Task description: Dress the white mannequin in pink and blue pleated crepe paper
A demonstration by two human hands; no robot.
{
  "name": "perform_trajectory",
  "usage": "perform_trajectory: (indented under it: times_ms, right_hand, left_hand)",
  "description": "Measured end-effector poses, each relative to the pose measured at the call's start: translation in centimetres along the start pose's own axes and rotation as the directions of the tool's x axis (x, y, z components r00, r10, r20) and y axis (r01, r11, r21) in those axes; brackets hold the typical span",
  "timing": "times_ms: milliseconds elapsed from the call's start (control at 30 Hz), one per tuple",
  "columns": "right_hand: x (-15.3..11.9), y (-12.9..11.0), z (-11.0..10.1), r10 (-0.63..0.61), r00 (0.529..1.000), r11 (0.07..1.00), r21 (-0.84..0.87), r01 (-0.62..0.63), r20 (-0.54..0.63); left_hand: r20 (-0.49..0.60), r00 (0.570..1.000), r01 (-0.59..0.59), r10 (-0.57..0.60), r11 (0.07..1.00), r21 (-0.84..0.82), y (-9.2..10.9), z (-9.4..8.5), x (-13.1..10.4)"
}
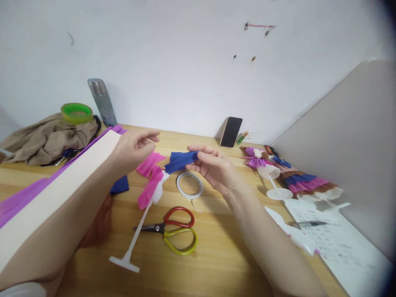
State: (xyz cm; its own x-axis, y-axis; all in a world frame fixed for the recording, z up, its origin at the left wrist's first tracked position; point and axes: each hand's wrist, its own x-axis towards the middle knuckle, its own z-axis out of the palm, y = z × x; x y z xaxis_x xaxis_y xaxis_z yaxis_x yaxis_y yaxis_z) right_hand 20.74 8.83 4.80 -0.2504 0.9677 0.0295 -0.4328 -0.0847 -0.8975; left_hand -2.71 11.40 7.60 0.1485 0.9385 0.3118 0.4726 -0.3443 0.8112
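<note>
Crinkled paper and smooth plastic on my wooden worktop (222, 255)
The blue strip (181, 161) in my right hand (215, 167) looks like matt, finely crinkled paper, and so do the pink pieces (151, 189); the white stand (133, 243) is smooth plastic. My scissors (159, 228) pair dark metal blades with glossy, plastic-looking handles. The wood is pale and grained, with a soft sheen. I also see rumpled matt cloth (46, 138), a flask (103, 103) with a shiny metallic lid, and a phone (231, 132) with a smooth, glass-like face.
</note>
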Motion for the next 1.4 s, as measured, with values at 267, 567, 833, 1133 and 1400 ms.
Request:
perform_trajectory:
  times_ms: [267,567,833,1133,1400]
  right_hand:
    - [0.0,0.0,-0.1,-0.022,1.000,0.999,0.025,0.022,0.018]
    - [-0.5,0.5,0.9,-0.091,0.992,0.990,-0.118,0.080,-0.090]
    - [-0.2,0.1,0.6,-0.098,0.986,0.970,-0.233,0.065,-0.131]
    - [-0.1,0.3,0.8,-0.121,0.981,0.963,-0.259,0.078,-0.152]
    - [-0.1,0.3,0.8,-0.209,0.962,0.932,-0.334,0.141,-0.175]
  left_hand:
    - [0.171,0.969,-0.166,0.181,0.981,-0.100,0.4,2.4,-1.1]
    - [0.017,0.987,-0.158,0.163,0.975,-0.158,-0.8,4.0,-1.1]
    - [0.060,0.967,-0.248,0.246,0.968,0.028,0.2,3.3,-1.0]
    - [0.063,0.991,-0.113,0.117,0.991,-0.071,-0.5,3.8,-0.9]
    - [0.113,0.992,0.076,-0.052,0.973,-0.218,0.8,4.2,-1.3]
